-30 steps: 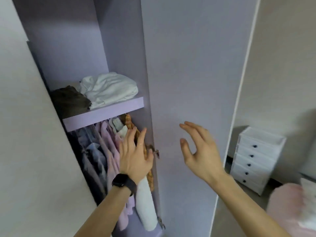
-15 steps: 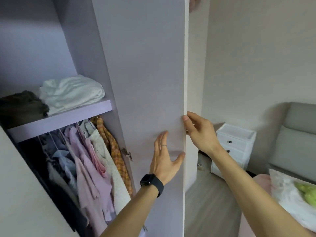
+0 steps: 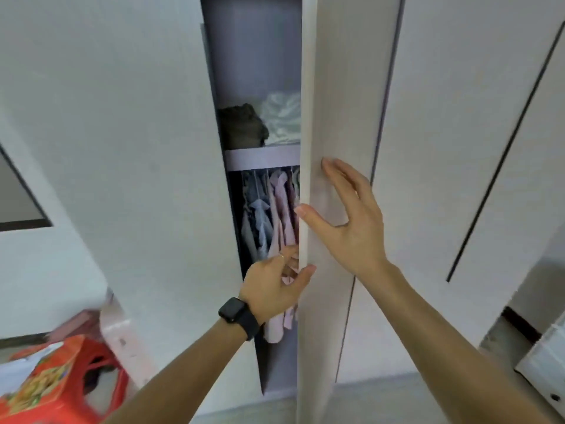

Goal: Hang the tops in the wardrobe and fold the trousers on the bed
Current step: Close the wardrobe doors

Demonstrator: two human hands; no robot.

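Wardrobe (image 3: 122,148): pale panelled fronts fill most of the frame, with a narrow dark opening running down the centre.
Wardrobe door (image 3: 336,87): a tall pale leaf right of centre, standing slightly ajar, its edge bordering the opening.
Stool (image 3: 55,381): red plastic, lower left corner, with a printed red bag on top.
Drawer unit (image 3: 544,368): white, partly cut off at the lower right edge.
Tops (image 3: 275,215): pink, blue and pale garments hang in the opening below the shelf, centre of the frame.
Right hand (image 3: 354,228): spread flat against the door's front, fingers straight, thumb reaching to the door's edge.
Left hand (image 3: 272,286): just below, grasping the door's edge, thumb on the front, fingers tucked behind into the opening, close to the pink tops.
Shelf (image 3: 260,157): lilac board crossing the opening above the tops.
Folded clothes: a dark bundle (image 3: 241,127) and a white bundle (image 3: 282,117), side by side on the shelf.
Smartwatch (image 3: 237,313): black, on the left wrist.
Ring (image 3: 281,256): thin band on a left finger.
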